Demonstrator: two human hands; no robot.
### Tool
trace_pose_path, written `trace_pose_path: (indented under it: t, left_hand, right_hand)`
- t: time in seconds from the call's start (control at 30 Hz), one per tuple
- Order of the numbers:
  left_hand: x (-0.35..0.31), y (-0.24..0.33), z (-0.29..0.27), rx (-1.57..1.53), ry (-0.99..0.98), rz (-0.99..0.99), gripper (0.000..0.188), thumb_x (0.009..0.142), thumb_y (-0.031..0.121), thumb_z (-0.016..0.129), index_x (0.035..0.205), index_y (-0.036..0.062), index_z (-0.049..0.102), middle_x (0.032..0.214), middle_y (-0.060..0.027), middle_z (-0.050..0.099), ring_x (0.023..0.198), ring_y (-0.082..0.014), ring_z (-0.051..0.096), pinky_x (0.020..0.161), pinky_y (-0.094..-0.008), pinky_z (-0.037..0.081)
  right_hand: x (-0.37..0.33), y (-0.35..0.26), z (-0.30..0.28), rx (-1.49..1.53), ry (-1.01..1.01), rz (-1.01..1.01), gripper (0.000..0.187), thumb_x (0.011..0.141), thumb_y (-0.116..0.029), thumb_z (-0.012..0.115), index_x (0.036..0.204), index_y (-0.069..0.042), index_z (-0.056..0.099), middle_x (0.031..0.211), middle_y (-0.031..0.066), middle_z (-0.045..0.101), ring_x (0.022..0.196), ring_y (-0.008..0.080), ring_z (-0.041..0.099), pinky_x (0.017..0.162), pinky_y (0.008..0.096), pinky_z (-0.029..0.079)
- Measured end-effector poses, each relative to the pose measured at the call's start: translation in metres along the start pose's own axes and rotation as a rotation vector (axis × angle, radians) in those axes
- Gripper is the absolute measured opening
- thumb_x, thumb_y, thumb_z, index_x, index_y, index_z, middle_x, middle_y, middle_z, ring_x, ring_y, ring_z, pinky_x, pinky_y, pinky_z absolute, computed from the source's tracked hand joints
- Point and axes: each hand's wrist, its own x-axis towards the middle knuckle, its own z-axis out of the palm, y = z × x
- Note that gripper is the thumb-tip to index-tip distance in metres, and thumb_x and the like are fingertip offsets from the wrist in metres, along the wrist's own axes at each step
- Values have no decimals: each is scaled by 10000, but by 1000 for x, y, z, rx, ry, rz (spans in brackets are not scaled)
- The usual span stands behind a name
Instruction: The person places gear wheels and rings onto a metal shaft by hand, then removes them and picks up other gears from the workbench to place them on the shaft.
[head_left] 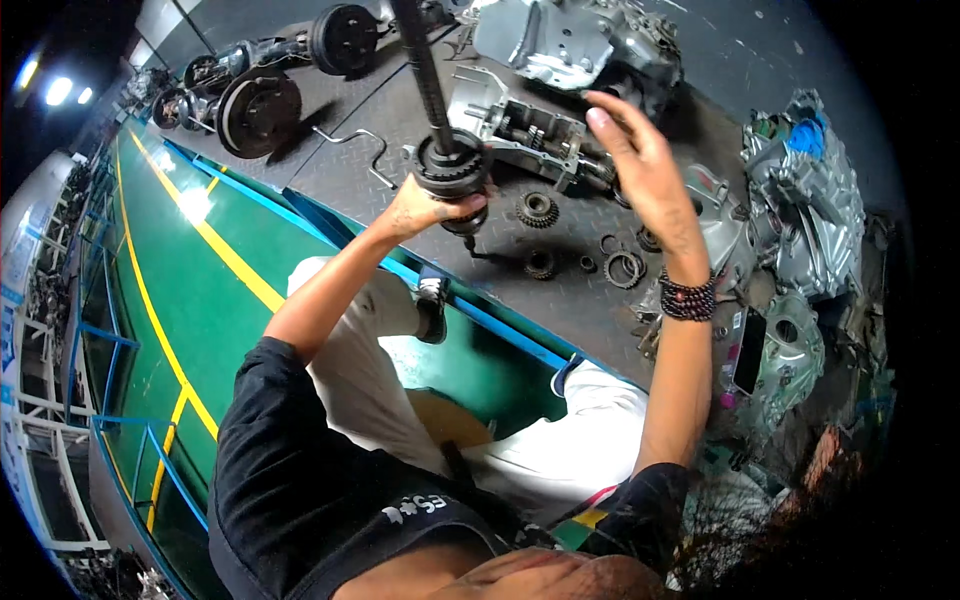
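My left hand [425,212] is wrapped round the dark hub and gears at the lower end of a long splined gear shaft [432,100]. The shaft stands upright above the bench, and its top runs out of view. My right hand [640,165] is raised with its fingers stretched out and holds nothing. It hovers near an opened gearbox housing [520,130] that has shafts and gears inside. Between my hands a loose gear [538,209] lies on the metal bench [480,285]. Closer to me are another gear [540,264] and a ring [624,270].
A bent metal rod [360,145] lies left of the shaft. Brake drums on an axle [258,112] sit at the far left. A large silver casing [545,42] stands at the back, with more castings [815,220] at right. A phone [745,350] rests near my right forearm.
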Motion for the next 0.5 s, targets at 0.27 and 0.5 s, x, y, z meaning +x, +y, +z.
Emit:
trace_pose_path:
  t: [0.27,0.5]
  left_hand:
    - [6,-14,-16,57,-116,57,542,832,181,825,1295,30,587,1138,-101,701,1091,-236,669,993,-417,537]
    - [11,-17,-18,25,-128,52,536,857,132,781,1336,44,556,1202,-91,665,1160,-259,657,1026,-432,522]
  right_hand:
    - [-31,20,-51,-436,-44,206,415,1019,-387,618,1131,2,713,906,195,733,839,264,702,810,358,528]
    - [-68,107,-18,-674,-615,279,444,943,-328,680,1247,-5,691,1212,277,698,1175,420,658,1027,474,514]
